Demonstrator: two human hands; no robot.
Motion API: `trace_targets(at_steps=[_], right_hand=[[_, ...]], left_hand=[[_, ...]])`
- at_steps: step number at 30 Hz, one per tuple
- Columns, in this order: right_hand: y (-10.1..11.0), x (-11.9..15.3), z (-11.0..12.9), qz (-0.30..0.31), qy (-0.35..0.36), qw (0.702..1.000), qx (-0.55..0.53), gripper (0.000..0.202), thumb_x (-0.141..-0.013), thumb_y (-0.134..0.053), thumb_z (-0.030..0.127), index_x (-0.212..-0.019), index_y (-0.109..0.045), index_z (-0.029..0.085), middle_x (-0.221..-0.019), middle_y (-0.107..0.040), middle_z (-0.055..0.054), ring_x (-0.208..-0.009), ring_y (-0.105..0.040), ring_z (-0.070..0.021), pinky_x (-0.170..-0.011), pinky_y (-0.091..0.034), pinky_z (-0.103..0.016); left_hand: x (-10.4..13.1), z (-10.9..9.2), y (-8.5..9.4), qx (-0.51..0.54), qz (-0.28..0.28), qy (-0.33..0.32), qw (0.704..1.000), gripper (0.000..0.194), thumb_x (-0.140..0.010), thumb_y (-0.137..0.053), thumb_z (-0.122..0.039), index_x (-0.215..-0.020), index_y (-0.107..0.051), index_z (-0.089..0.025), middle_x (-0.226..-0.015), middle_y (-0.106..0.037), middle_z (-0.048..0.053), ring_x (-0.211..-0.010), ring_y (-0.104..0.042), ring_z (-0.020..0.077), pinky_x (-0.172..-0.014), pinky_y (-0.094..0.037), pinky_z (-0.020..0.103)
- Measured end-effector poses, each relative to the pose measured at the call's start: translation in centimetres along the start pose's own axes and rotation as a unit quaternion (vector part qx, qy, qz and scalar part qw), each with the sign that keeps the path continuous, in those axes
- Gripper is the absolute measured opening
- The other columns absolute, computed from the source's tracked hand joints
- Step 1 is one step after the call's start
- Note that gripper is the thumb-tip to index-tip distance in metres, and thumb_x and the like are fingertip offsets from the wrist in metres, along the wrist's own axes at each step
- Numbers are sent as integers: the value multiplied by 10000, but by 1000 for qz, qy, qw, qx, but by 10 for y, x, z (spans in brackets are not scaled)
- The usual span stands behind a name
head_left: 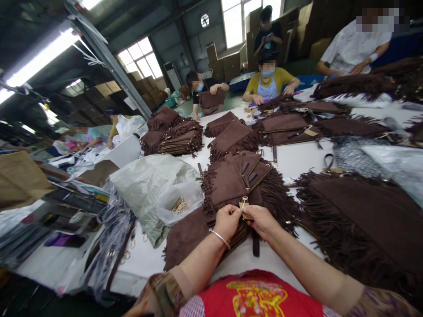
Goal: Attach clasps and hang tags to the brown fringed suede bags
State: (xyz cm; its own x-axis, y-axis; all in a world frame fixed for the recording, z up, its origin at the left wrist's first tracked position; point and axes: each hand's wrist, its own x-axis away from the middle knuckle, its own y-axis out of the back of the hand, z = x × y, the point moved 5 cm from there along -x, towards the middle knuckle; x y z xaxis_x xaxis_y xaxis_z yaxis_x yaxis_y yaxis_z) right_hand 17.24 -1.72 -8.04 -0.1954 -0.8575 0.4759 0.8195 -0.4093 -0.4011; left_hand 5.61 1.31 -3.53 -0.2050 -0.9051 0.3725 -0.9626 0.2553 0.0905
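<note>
My left hand [228, 221] and my right hand [262, 220] meet over a pile of dark brown fringed bags. Between their fingertips is a small tan hang tag [245, 211] with a white string, beside a bag's metal clasp. Both hands are closed in a pinch; the right one covers part of the tag. Just beyond my fingers lies a fringed bag [228, 182], with zippers and wrist straps fanned out on top. A further brown bag [185, 237] lies under my left forearm. To the left, a clear plastic bag [180, 202] contains several tags with strings.
A large stack of fringed bags [360, 215] fills the right side of the white table [313, 154]. A grey-green plastic sack [148, 189] stands left, near plastic-wrapped straps [110, 242]. Across the table, people handle bags beside more piles [181, 134].
</note>
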Motion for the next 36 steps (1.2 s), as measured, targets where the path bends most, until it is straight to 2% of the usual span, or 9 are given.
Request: trace_targets(at_steps=[3, 7, 10, 16, 20, 25, 28, 31, 36], right_hand=[[5, 0, 1, -22, 22, 999, 37, 161, -587, -760, 260, -584, -660, 134, -509, -590, 13, -462, -452, -86, -436, -278, -220], [22, 4, 6, -45, 38, 997, 42, 184, -583, -782, 284, -601, -694, 123, -524, -619, -9, -468, -479, -99, -444, -292, -230], [32, 7, 11, -52, 53, 997, 2, 227, -584, -782, 336, -681, -728, 138, -653, -694, -47, -565, -567, -143, -508, -388, -258], [12, 15, 11, -29, 95, 994, -36, 374, -650, -766, 454, -892, -768, 170, -996, -742, -100, -939, -649, -252, -783, -498, -339], [-4, 28, 19, 34, 160, 983, 83, 423, -801, -652, 534, -1074, -733, 221, -1161, -698, -68, -1129, -586, -238, -953, -448, -331], [16, 23, 24, 36, 146, 985, 80, 540, -790, -660, 551, -1204, -627, 206, -686, -679, -3, -517, -551, -131, -484, -421, -247], [37, 11, 29, -59, 113, 991, -31, 508, -777, -689, 506, -1201, -572, 252, -911, -707, -21, -586, -597, -123, -459, -412, -219], [32, 3, 32, -59, 33, 996, -62, 441, -765, -713, 486, -1122, -586, 261, -1119, -682, -56, -807, -674, -173, -569, -500, -247], [-17, -6, 37, 51, -11, 997, -50, 277, -752, -725, 411, -802, -655, 148, -731, -686, -56, -555, -613, -130, -465, -437, -216]], left_hand=[[-5, -6, -1, 90, 47, 16, 995, 276, -707, -689, -376, -758, -523, -161, -573, -494, -54, -439, -377, 42, -393, -216, 153], [-6, -13, -7, 217, 199, 75, 953, 403, -687, -746, -431, -761, -439, -181, -630, -479, -67, -442, -394, 24, -386, -189, 128], [-4, -10, -1, 162, 248, 96, 950, 393, -681, -778, -409, -735, -477, -162, -599, -487, -53, -476, -503, 51, -382, -254, 122], [12, -10, 0, 143, 353, 125, 916, 443, -669, -811, -386, -1012, -633, -169, -1043, -660, 83, -917, -684, 201, -616, -517, 221], [10, -15, 0, 103, 312, 65, 942, 456, -724, -752, -439, -1074, -661, -161, -1056, -685, 110, -906, -681, 184, -569, -459, 178], [-7, -17, 10, -82, 182, -15, 980, 366, -816, -618, -436, -840, -711, -83, -770, -722, 110, -590, -629, 111, -481, -371, 170], [0, -28, 17, -124, 140, -19, 982, 341, -815, -606, -399, -762, -705, -77, -695, -716, 112, -511, -604, 113, -505, -434, 206], [30, -48, 13, -76, 230, -18, 970, 364, -802, -628, -440, -756, -712, -89, -688, -716, 109, -515, -618, 130, -528, -478, 231], [85, -75, -2, -144, 409, -103, 895, 382, -839, -608, -468, -842, -775, -124, -761, -737, 105, -634, -660, 154, -598, -488, 221]])
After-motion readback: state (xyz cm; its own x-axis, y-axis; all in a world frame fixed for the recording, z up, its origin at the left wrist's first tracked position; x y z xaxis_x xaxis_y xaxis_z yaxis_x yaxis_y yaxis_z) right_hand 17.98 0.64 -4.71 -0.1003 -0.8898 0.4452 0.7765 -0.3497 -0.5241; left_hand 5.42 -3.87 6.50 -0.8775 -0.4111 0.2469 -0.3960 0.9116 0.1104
